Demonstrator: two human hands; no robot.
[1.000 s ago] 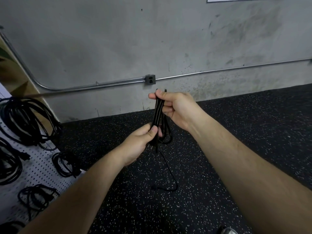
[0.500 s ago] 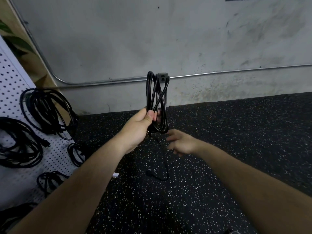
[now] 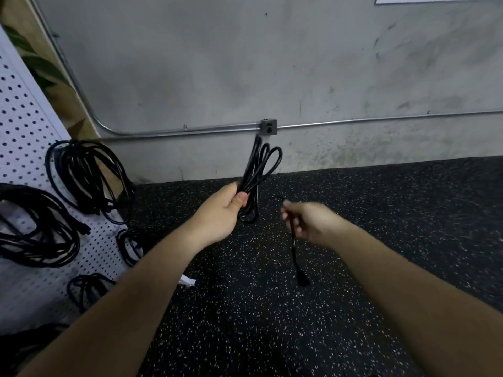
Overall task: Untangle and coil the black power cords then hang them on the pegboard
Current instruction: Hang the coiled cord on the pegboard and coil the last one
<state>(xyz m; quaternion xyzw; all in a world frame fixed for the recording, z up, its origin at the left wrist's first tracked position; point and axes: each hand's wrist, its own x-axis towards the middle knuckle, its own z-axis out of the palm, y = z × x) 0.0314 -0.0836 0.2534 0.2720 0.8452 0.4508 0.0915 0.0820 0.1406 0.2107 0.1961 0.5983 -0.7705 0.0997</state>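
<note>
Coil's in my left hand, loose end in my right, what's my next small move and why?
Probably wrap the loose tail round the coil. Your left hand grips the coil, but the tail pinched by your right hand hangs free with its plug dangling, so nothing binds the coil yet.

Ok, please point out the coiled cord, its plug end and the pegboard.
coiled cord [image 3: 255, 167]: head view, loops above the left hand [image 3: 217, 213].
plug end [image 3: 303, 280]: head view, connector hanging below the right hand [image 3: 313, 224].
pegboard [image 3: 21, 118]: head view, bare perforated area.
</note>
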